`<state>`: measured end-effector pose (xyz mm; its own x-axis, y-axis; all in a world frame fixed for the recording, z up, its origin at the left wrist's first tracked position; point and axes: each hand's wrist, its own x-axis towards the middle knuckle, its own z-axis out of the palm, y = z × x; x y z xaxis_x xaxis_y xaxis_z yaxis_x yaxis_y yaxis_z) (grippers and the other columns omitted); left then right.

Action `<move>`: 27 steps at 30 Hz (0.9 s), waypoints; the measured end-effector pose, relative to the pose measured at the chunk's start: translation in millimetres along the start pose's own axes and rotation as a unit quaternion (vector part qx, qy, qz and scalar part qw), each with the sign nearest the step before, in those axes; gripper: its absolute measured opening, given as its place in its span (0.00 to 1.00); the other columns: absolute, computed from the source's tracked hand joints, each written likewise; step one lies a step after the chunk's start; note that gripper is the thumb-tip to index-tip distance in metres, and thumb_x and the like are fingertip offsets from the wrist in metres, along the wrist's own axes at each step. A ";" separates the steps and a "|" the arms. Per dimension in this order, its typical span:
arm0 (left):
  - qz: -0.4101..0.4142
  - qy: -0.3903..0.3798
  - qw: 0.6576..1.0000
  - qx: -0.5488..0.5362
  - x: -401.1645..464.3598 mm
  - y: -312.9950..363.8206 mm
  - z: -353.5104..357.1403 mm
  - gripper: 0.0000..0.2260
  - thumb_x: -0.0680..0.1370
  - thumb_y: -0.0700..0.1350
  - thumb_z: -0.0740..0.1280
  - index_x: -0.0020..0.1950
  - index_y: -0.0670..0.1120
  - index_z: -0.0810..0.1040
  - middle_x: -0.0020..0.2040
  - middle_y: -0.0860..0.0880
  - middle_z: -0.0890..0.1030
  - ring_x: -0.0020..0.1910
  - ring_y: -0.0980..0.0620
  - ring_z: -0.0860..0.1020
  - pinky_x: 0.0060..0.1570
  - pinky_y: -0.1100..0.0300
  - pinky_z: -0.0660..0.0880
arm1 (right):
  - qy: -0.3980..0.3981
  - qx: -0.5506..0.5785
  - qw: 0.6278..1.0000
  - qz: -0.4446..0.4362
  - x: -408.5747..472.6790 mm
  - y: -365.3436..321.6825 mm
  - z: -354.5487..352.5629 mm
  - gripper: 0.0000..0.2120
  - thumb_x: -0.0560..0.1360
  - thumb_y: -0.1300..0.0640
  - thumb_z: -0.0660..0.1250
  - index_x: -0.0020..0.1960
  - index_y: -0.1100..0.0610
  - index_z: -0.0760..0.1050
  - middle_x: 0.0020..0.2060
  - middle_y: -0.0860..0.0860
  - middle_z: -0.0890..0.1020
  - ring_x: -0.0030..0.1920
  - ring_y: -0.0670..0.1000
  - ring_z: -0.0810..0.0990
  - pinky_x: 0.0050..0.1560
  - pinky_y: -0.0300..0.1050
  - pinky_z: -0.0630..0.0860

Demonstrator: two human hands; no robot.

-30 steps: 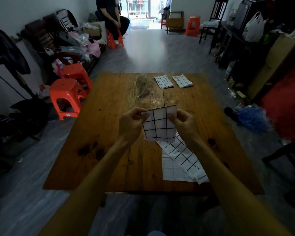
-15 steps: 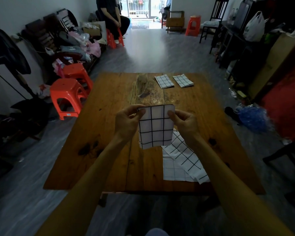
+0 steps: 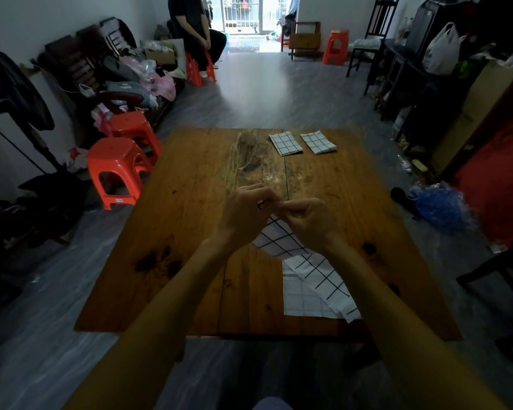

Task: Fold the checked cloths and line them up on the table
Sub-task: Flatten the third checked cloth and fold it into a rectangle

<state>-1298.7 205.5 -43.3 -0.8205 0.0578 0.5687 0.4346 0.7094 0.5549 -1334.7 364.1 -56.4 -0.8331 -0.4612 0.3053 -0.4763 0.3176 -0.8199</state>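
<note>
We pinch a checked cloth between both hands, left hand and right hand, above the counter.

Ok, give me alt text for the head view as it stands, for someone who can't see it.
Over a wooden table, the left hand and right hand meet, pinching the top edge of a checked cloth that hangs between them. Unfolded checked cloths lie by the near edge; two folded cloths sit side by side at the far edge.
</note>
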 end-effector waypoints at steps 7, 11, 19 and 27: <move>-0.059 0.077 0.995 -0.005 9.5 -4.8 -18.9 0.02 0.74 0.39 0.70 0.45 0.42 0.83 0.40 0.53 0.80 0.37 0.67 0.75 0.40 0.74 0.72 | 0.020 -0.024 0.999 0.034 -5.7 9.3 -4.7 0.07 0.76 0.57 0.68 0.49 0.59 0.83 0.29 0.37 0.75 0.32 0.33 0.76 0.31 0.27 0.69; -0.081 0.106 0.991 -0.001 6.0 -5.1 -15.2 0.03 0.74 0.41 0.70 0.46 0.42 0.83 0.40 0.55 0.80 0.38 0.62 0.77 0.40 0.71 0.75 | 0.022 -0.031 0.999 0.039 -13.6 15.3 -8.3 0.07 0.76 0.58 0.68 0.48 0.60 0.83 0.29 0.39 0.75 0.32 0.35 0.76 0.31 0.29 0.70; -0.078 0.128 0.988 0.025 5.4 -10.1 -16.2 0.04 0.75 0.42 0.71 0.46 0.43 0.83 0.40 0.53 0.82 0.38 0.60 0.78 0.38 0.71 0.74 | -0.005 -0.079 0.992 0.101 -32.0 44.9 -15.1 0.08 0.76 0.54 0.66 0.45 0.57 0.82 0.33 0.46 0.79 0.35 0.46 0.76 0.41 0.52 0.77; -0.080 -0.033 0.996 0.014 -2.1 0.1 7.9 0.02 0.74 0.40 0.71 0.44 0.44 0.84 0.40 0.49 0.84 0.35 0.60 0.78 0.36 0.73 0.72 | -0.063 -0.111 0.990 0.065 -13.7 24.5 -16.6 0.14 0.76 0.50 0.66 0.61 0.52 0.77 0.47 0.42 0.81 0.46 0.40 0.77 0.49 0.41 0.76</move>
<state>-1299.8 211.0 -49.3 -0.9012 -0.0118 0.4333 0.2869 0.7330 0.6168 -1339.6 391.9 -72.6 -0.8565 -0.4998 0.1289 -0.4283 0.5487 -0.7179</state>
